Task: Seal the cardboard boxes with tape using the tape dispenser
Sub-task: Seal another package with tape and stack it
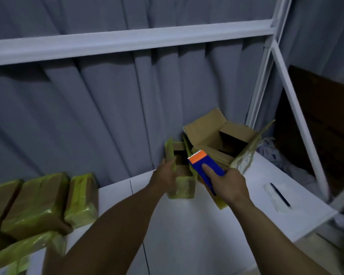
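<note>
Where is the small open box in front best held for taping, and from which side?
Hold the small open box by its left wall and upright flap, coming from the left, where the left hand is. Its top is open, and the tape dispenser in the right hand takes the right side, so that wall is probably freest.

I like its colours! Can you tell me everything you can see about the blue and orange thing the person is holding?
It is the tape dispenser, plastic-looking: a blue body with an orange band at its far end, topped by a pale toothed cutting edge. The right hand grips its near end, one finger lying along the blue face. It tilts up and away from the person, above the white table, in front of an open cardboard box. No tape roll shows.
</note>
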Available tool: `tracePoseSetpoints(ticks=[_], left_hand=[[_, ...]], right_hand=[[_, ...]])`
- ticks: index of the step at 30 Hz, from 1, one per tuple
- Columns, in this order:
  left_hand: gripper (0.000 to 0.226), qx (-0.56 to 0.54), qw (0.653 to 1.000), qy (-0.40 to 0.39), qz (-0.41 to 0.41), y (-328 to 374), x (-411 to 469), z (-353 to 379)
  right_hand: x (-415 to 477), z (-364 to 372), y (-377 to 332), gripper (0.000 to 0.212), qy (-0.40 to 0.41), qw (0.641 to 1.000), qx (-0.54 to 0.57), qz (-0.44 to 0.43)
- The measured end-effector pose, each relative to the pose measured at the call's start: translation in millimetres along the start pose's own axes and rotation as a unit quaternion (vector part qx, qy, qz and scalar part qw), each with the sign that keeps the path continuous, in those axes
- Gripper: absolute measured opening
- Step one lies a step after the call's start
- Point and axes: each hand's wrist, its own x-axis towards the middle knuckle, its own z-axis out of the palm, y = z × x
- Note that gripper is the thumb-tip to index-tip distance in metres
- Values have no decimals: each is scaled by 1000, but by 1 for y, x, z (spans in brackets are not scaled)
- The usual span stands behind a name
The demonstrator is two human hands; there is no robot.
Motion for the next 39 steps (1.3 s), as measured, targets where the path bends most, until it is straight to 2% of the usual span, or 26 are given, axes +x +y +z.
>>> tracePoseSetpoints(ticks=[2, 4, 6, 8, 11, 13, 17, 19, 22, 25, 26, 29, 32, 34, 37, 39], left_hand=[[90, -10, 999, 31, -21, -8, 1, 6], [90, 5, 998, 61, -22, -15, -8, 3], [80, 2, 997, 72, 2, -24, -26, -6], [66, 45, 996, 75, 32, -37, -54, -20], [69, 136, 983, 106, 63, -53, -103, -42], [64, 111, 985, 121, 58, -63, -138, -57], [52, -38, 996, 55, 57, -93, -204, -71], [56, -68, 995, 27, 71, -109, -236, -75], [63, -44, 996, 15, 77, -127, -279, -79], [63, -44, 997, 35, 55, -142, -306, -85], [60, -47, 997, 37, 44, -143, -312, -86], [31, -85, 995, 55, -14, -128, -320, -85], [52, -35, 993, 90, -66, -115, -317, -73], [55, -3, 994, 95, -58, -111, -316, -63], [41, 29, 996, 85, -19, -116, -313, -55], [40, 34, 997, 66, -1, -127, -311, -54]], right_hand=[[4, 2, -1, 51, -5, 1000, 2, -4], [4, 5, -4, 50, -19, 1000, 5, -17], [-1, 5, -8, 49, -26, 999, 14, -35], [-7, 7, -14, 49, -28, 998, 20, -54], [-20, 15, -24, 50, -40, 996, 11, -76], [-32, 23, -32, 54, -57, 995, 18, -84], [-69, 38, -55, 61, -111, 987, -11, -113], [-87, 47, -67, 59, -139, 983, -27, -116], [-111, 64, -75, 59, -190, 975, -26, -110], [-133, 80, -77, 55, -234, 967, -23, -93], [-138, 84, -77, 55, -244, 966, -24, -86], [-149, 91, -77, 56, -260, 963, -28, -67], [-152, 94, -75, 59, -271, 961, -29, -54], [-152, 93, -76, 58, -272, 960, -30, -51], [-151, 88, -80, 57, -272, 960, -27, -57], [-152, 85, -83, 53, -276, 958, -24, -69]])
